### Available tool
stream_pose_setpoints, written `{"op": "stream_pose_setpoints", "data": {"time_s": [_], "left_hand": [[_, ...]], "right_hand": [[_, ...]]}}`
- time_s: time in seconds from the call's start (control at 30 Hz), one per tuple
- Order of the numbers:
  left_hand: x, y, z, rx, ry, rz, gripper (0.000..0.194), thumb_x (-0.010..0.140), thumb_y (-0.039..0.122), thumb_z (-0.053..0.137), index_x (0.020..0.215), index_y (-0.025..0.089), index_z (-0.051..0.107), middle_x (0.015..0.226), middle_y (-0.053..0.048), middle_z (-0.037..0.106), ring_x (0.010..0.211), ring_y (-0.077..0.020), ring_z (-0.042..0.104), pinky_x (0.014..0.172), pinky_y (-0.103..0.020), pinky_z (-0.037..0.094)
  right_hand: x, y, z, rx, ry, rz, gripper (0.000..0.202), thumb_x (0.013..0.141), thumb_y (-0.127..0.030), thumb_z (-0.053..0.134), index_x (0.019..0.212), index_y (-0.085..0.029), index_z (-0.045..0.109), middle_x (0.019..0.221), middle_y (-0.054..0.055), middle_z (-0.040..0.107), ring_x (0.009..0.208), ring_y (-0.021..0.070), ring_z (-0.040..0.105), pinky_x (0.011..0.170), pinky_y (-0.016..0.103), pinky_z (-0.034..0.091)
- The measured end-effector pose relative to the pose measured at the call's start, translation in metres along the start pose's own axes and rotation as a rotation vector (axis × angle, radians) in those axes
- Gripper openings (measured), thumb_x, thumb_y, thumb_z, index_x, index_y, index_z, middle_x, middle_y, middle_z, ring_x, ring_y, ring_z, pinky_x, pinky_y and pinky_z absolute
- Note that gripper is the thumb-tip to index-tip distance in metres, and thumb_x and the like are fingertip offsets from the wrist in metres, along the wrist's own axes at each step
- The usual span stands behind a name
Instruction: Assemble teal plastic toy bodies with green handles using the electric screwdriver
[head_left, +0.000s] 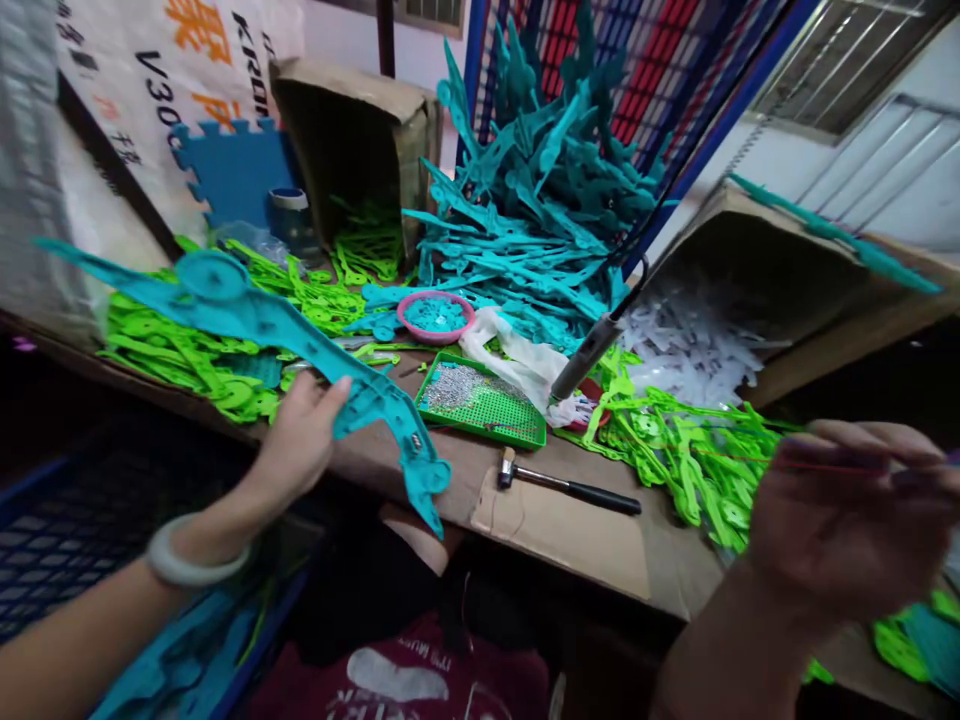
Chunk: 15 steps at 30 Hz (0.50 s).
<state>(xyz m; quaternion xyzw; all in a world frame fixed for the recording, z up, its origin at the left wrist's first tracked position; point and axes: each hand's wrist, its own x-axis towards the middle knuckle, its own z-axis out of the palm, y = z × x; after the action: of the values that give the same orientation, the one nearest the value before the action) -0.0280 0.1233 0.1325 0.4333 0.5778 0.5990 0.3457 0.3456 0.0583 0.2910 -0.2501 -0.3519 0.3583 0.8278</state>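
My left hand [296,440] is closed around a long, jagged teal plastic piece [300,335], thumb on top. The piece is held tilted above the table's front edge, its ribbed side partly showing. On the right, my right hand [840,525] is raised and blurred, fingers curled. A thin red strand [802,465] runs across its fingers and stretches left. A hammer [570,487] with a black handle lies on a cardboard sheet [592,550] between my hands. Behind it is a green perforated tray [510,415] of small silvery pieces.
Teal pieces [525,230] are heaped at the back. Bright green pieces lie left [187,350] and right [697,460]. A pink bowl [435,338] holds small teal parts. A dark rod-shaped tool [589,358] hangs over the table. White pieces [690,340] fill a box.
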Motion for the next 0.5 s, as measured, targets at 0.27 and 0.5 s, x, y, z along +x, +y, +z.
{"op": "stream_pose_setpoints", "data": {"time_s": [0.27,0.5], "left_hand": [[-0.075,-0.062,0.084,-0.155,-0.207,-0.154,0.042,0.083,0.055,0.063,0.102,0.019,0.056,0.102,-0.010,0.067,0.102,-0.0269,0.066,0.089,-0.040,0.055],[-0.107,-0.054,0.061,0.011,-0.085,0.121,0.057,0.085,0.042,0.068,0.135,0.025,0.047,0.147,-0.013,0.041,0.135,-0.0293,0.046,0.110,-0.042,0.042]], "right_hand": [[-0.031,0.059,0.043,-0.257,-0.396,0.587,0.003,0.085,-0.026,0.071,0.086,-0.024,0.071,0.061,-0.008,0.055,0.041,0.0019,0.045,0.037,0.013,0.034],[-0.092,0.160,0.006,-0.304,-0.577,1.179,0.022,0.088,-0.019,0.058,0.106,-0.013,0.066,0.068,-0.004,0.060,0.041,0.0025,0.041,0.032,0.015,0.022]]}}
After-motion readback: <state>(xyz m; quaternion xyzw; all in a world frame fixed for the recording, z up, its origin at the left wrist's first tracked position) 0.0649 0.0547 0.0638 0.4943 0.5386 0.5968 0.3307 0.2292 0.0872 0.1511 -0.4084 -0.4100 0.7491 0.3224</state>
